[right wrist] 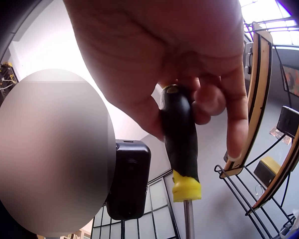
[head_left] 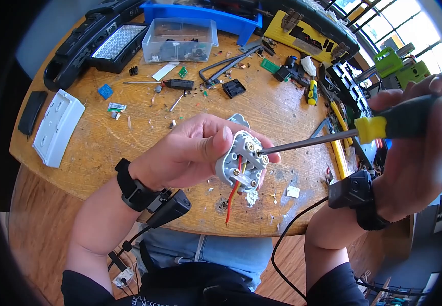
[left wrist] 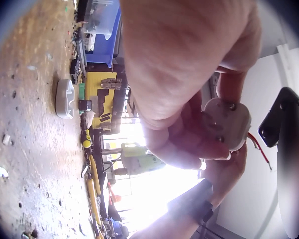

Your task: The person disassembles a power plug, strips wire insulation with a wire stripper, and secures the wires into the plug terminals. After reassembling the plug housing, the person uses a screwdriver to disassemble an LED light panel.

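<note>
My left hand (head_left: 195, 148) holds a small grey plastic electrical fitting (head_left: 226, 166) above the table, thumb on its near side and fingers behind. Its open face shows several brass screws, and a red and a yellow wire (head_left: 232, 199) hang from it. In my right hand (head_left: 414, 137) is a screwdriver (head_left: 312, 141) with a black and yellow handle; its tip meets the fitting at an upper screw. The right wrist view shows the fingers around the handle (right wrist: 180, 134). The left wrist view shows the fitting's closed back (left wrist: 234, 122) between fingers and thumb.
A light grey plastic shell (left wrist: 65, 98) lies on the table (head_left: 144, 137) beyond the left hand. Farther back are a clear bin (head_left: 180, 43), a hacksaw (head_left: 226, 66), another screwdriver (head_left: 177, 83) and a yellow toolbox (head_left: 302, 38). A white cover (head_left: 58, 127) lies at left.
</note>
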Demonstrator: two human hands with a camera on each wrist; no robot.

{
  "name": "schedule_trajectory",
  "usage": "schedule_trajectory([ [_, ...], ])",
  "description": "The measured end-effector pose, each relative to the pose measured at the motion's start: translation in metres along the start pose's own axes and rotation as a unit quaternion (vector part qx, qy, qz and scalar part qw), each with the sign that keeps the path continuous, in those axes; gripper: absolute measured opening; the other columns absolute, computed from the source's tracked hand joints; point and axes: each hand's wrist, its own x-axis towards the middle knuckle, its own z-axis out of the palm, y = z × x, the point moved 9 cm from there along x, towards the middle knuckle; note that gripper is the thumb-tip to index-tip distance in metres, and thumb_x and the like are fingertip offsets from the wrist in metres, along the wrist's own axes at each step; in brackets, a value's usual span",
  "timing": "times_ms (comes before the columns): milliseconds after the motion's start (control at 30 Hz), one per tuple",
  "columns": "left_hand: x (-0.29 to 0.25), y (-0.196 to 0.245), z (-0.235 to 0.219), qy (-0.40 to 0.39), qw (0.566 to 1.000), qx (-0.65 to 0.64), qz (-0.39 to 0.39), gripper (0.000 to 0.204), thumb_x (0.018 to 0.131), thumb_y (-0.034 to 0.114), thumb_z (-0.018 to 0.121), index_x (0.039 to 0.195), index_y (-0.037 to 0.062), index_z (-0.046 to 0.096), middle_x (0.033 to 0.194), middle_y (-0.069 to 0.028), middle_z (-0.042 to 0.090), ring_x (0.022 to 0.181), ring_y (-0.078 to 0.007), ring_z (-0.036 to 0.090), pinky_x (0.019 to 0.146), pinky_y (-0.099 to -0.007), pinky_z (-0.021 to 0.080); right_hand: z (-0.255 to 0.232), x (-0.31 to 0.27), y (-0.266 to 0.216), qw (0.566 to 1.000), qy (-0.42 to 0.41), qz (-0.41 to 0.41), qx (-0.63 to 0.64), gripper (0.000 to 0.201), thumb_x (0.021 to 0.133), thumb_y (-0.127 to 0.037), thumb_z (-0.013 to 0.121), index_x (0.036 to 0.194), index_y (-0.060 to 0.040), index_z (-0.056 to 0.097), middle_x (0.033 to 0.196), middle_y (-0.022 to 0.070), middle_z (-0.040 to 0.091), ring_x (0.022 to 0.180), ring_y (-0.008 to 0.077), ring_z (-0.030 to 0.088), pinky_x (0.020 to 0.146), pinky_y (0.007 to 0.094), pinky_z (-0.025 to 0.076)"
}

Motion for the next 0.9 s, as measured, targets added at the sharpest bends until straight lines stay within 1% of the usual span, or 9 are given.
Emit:
schedule_trajectory([
  [333,0.002,-0.002,-0.002,0.043,0.996,0.072,-0.004,0.065,0.083,0.046,0.06,0.12,-0.0072,0.052,0.107,-0.0219,0.061,0.088,-0.0304,0.062,0.073,-0.0373,0.051,0.006,-0.005,0.001,1.0,-0.017,0.008,0.0,0.048,0.09,-0.015,0.045,0.13,0.0063,0.029,0.099,0.0234,0.054,0.069,0.0241,0.061,0.067,0.0318,0.053],
  [367,0.002,-0.003,-0.003,0.043,0.996,0.073,-0.005,0.065,0.083,0.046,0.06,0.12,-0.0072,0.052,0.107,-0.0219,0.061,0.088,-0.0304,0.062,0.073,-0.0373,0.051,-0.036,-0.017,0.001,1.0,-0.019,0.007,0.001,0.048,0.09,-0.015,0.045,0.13,0.0063,0.029,0.099,0.0234,0.054,0.069,0.024,0.061,0.067,0.0317,0.053],
  [400,0.003,-0.001,-0.007,0.057,0.997,0.057,0.012,0.067,0.083,0.048,0.059,0.119,-0.0082,0.051,0.105,-0.0214,0.061,0.087,-0.0297,0.062,0.072,-0.0359,0.05,-0.003,-0.006,0.002,1.0,-0.021,0.007,0.001,0.048,0.09,-0.015,0.045,0.13,0.0063,0.029,0.099,0.0234,0.054,0.069,0.024,0.061,0.067,0.0316,0.053],
  [433,0.003,0.002,-0.01,0.07,0.996,0.042,0.029,0.069,0.082,0.049,0.058,0.118,-0.0093,0.051,0.104,-0.0209,0.062,0.085,-0.0291,0.062,0.071,-0.0346,0.05,-0.004,-0.006,0.001,1.0,-0.023,0.006,0.002,0.048,0.09,-0.015,0.045,0.13,0.0063,0.029,0.099,0.0234,0.054,0.069,0.0239,0.061,0.067,0.0315,0.053],
  [467,0.003,0.004,-0.01,0.07,0.996,0.044,0.029,0.069,0.082,0.049,0.058,0.118,-0.0093,0.051,0.104,-0.0209,0.062,0.085,-0.0291,0.062,0.071,-0.0346,0.05,-0.042,-0.014,0.003,1.0,-0.024,0.004,0.002,0.048,0.09,-0.015,0.045,0.13,0.0063,0.029,0.099,0.0235,0.054,0.069,0.0239,0.061,0.067,0.0314,0.053],
  [500,0.003,0.006,-0.007,0.047,0.998,0.047,0.017,0.068,0.083,0.05,0.057,0.119,-0.008,0.051,0.104,-0.0207,0.062,0.085,-0.0288,0.062,0.07,-0.0342,0.049,-0.013,-0.009,-0.001,1.0,-0.025,0.002,0.002,0.048,0.089,-0.015,0.045,0.13,0.0063,0.029,0.099,0.0235,0.054,0.069,0.0238,0.061,0.067,0.0313,0.053],
  [567,0.004,0.006,-0.002,0.011,0.999,0.048,0.006,0.065,0.084,0.05,0.055,0.121,-0.0036,0.052,0.106,-0.021,0.061,0.085,-0.0289,0.062,0.068,-0.0351,0.049,-0.023,-0.01,-0.001,1.0,-0.029,0.0,0.002,0.049,0.089,-0.014,0.045,0.13,0.0063,0.029,0.098,0.0235,0.054,0.069,0.0237,0.061,0.067,0.0312,0.053],
  [767,0.001,0.007,-0.002,0.019,0.999,0.036,0.01,0.062,0.083,0.045,0.059,0.122,-0.0022,0.052,0.108,-0.0229,0.06,0.085,-0.0307,0.062,0.068,-0.0383,0.049,0.009,-0.002,-0.005,0.999,-0.044,-0.003,0.003,0.049,0.089,-0.014,0.045,0.13,0.0062,0.028,0.098,0.0236,0.054,0.068,0.0235,0.061,0.066,0.0306,0.053],
  [900,-0.001,0.005,0.0,0.017,0.999,0.03,0.001,0.064,0.082,0.045,0.061,0.121,-0.0049,0.052,0.109,-0.0232,0.06,0.086,-0.0323,0.062,0.069,-0.04,0.05,0.0,-0.005,-0.006,0.998,-0.055,-0.003,0.004,0.049,0.089,-0.014,0.045,0.13,0.0062,0.028,0.098,0.0236,0.054,0.068,0.0233,0.061,0.065,0.0303,0.053],
])
